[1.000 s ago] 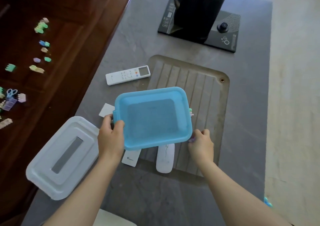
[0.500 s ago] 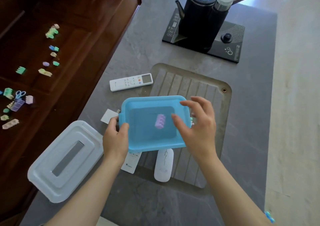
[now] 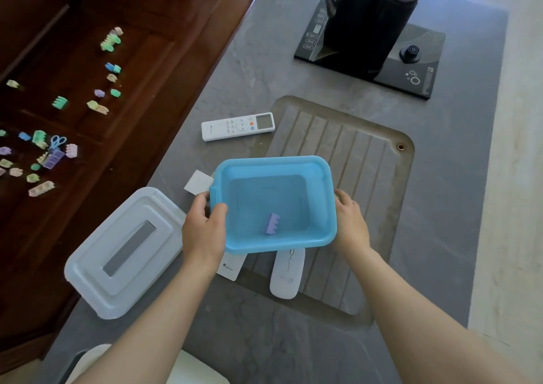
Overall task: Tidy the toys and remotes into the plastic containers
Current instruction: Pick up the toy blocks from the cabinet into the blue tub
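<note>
The left grip [image 3: 205, 225] clasps the blue container [image 3: 273, 166] at its 9 o'clock rim, thumb inside, over the counter [image 3: 235, 60]. The right grip [image 3: 351, 225] sits against the 3 o'clock wall with its fingers hidden, so I cannot tell its hold. A purple toy block [image 3: 272, 224] lies inside, toward 6 o'clock. A white remote [image 3: 238, 126] rests at the container's 11 o'clock.

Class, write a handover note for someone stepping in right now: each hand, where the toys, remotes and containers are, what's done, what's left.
Left hand grips the blue container by its left rim. Right hand is at its right side; fingertips hidden, grip unclear.
Done: one purple toy block lies inside.
Left: white remote beyond the container, white mouse and flat white device at its near edge, scattered toy blocks on the wooden surface.
Pale plastic lid lies beside the left hand.
</note>
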A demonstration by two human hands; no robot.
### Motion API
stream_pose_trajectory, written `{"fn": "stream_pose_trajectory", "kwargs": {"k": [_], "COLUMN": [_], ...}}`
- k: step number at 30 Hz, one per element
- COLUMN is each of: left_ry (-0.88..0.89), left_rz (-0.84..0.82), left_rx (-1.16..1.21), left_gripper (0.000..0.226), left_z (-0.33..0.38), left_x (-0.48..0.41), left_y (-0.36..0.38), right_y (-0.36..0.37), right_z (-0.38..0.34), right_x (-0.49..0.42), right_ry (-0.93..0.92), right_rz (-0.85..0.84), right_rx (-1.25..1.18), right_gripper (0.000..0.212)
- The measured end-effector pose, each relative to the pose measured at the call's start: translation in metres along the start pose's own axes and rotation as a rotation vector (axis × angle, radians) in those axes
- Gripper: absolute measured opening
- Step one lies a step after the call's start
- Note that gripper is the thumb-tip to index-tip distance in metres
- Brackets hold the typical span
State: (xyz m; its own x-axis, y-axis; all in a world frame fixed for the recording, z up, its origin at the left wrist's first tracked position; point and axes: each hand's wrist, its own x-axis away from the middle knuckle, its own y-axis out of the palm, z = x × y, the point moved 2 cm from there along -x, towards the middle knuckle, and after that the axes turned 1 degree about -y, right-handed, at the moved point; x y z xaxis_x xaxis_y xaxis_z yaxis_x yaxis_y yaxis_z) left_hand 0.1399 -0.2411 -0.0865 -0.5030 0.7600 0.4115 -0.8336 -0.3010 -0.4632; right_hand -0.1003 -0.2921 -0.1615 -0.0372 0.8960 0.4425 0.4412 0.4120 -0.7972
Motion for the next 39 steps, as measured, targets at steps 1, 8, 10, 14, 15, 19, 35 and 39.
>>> {"fn": "stream_pose_trajectory", "kwargs": {"k": [1, 8, 10, 14, 15, 19, 35, 39], "left_ry": [0.0, -0.022, -0.022, -0.035, -0.037, -0.043, -0.025, -0.058], "left_rz": [-0.003, -0.01, -0.008, -0.003, -0.001, -0.011, 0.03, 0.019], "left_rx": [-0.005, -0.013, -0.023, -0.038, -0.043, -0.009, 0.122, 0.166], "left_gripper": [0.016, 0.017, 0.016, 0.012, 0.012, 0.011, 0.016, 0.012], "left_z": [-0.001, -0.007, -0.008, -0.008, -0.008, 0.001, -0.052, -0.095], "left_x": [0.001, 0.011, 0.014, 0.024, 0.026, 0.039, 0.076, 0.08], "left_y": [-0.001, -0.008, -0.014, -0.031, -0.033, -0.052, -0.338, -0.445], "right_y": [0.003, 0.013, 0.002, -0.04, -0.05, -0.075, 0.008, 0.06], "right_z": [-0.001, 0.016, 0.02, 0.003, -0.006, -0.069, -0.359, -0.444], "right_x": [0.003, 0.036, 0.047, 0.072, 0.077, 0.105, 0.262, 0.308], "right_ry": [0.005, 0.163, 0.246, 0.217, 0.169, -0.153, -0.606, -0.645], "right_rz": [0.028, 0.214, 0.36, 0.642, 0.682, 0.597, 0.248, 0.244], "right_rx": [0.025, 0.072, -0.045, -0.236, -0.274, -0.355, 0.052, 0.075], "right_gripper": [0.051, 0.011, 0.014, 0.013, 0.012, 0.014, 0.022, 0.021]}}
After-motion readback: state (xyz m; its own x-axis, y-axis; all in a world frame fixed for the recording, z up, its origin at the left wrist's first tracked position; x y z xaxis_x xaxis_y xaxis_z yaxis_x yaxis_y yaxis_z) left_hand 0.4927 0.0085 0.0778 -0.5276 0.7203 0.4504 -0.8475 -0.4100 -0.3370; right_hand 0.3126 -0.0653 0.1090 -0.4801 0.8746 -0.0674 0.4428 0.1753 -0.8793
